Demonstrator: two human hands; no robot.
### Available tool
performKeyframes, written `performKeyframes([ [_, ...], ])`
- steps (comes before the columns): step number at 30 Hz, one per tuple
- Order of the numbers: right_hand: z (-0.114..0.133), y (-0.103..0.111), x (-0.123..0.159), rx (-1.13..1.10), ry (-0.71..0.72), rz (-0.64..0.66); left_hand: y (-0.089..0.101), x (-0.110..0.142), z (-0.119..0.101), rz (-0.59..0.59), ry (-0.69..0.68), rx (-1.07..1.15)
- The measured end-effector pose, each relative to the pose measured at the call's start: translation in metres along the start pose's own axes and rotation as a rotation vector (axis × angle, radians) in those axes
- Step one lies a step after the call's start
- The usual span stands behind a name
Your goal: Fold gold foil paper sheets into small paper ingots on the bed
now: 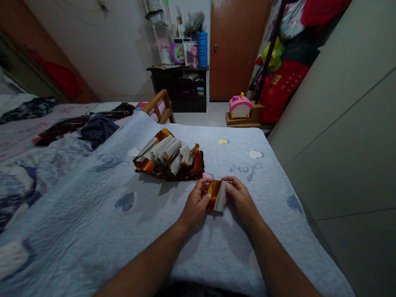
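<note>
Between both hands is a small folded sheet [217, 196], glossy amber-gold on its left part and grey-white on its right. My left hand [199, 199] pinches its left edge, thumb in front. On the opposite edge, my right hand [239, 195] grips with the thumb near the pale fold. The sheet is held just above the bedspread. Beyond my left hand lies a pile of similar folded amber and white sheets [168, 154], stacked loosely and overlapping. What exactly the sheets are I cannot make out.
A light-blue quilted bedspread [247, 247] covers the surface under my arms. Rumpled clothes [100, 128] lie to the left. A wooden chair back [162, 105] rises past the far edge. Beyond stand a dark cabinet [188, 90] and a pink toy [240, 106]; a pale wardrobe [346, 136] borders the right.
</note>
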State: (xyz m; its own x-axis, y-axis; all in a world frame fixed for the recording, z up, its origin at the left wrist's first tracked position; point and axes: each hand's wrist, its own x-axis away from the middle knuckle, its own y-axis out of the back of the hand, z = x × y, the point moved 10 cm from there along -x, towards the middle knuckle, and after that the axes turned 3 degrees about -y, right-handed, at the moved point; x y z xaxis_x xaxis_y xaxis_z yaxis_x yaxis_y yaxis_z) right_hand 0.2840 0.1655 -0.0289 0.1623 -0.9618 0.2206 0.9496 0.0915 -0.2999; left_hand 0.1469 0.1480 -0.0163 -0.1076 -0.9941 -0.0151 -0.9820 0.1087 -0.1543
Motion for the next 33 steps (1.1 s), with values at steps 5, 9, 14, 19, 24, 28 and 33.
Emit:
performKeyframes([
  [5,0.003,-0.001,0.000,0.040,0.025,0.018,-0.006,0.001,-0.003,0.033,0.012,0.055],
  [9,0.006,0.000,0.000,0.070,0.057,0.025,-0.005,0.001,-0.002,0.028,0.018,0.083],
  [14,0.010,-0.001,0.001,0.023,0.085,0.045,-0.005,0.000,0.001,0.037,0.031,0.074],
  [19,0.012,-0.002,0.001,0.030,0.076,0.050,-0.004,-0.001,-0.002,0.037,0.007,0.007],
  [24,0.014,-0.002,0.002,-0.002,0.081,0.037,-0.001,-0.001,-0.004,0.010,0.012,-0.001],
  [28,0.016,-0.004,0.002,0.010,0.100,0.052,-0.003,-0.001,-0.003,0.020,0.041,0.015],
  [33,0.014,0.001,0.000,0.006,0.097,0.014,-0.003,-0.001,-0.002,0.024,0.038,0.051],
])
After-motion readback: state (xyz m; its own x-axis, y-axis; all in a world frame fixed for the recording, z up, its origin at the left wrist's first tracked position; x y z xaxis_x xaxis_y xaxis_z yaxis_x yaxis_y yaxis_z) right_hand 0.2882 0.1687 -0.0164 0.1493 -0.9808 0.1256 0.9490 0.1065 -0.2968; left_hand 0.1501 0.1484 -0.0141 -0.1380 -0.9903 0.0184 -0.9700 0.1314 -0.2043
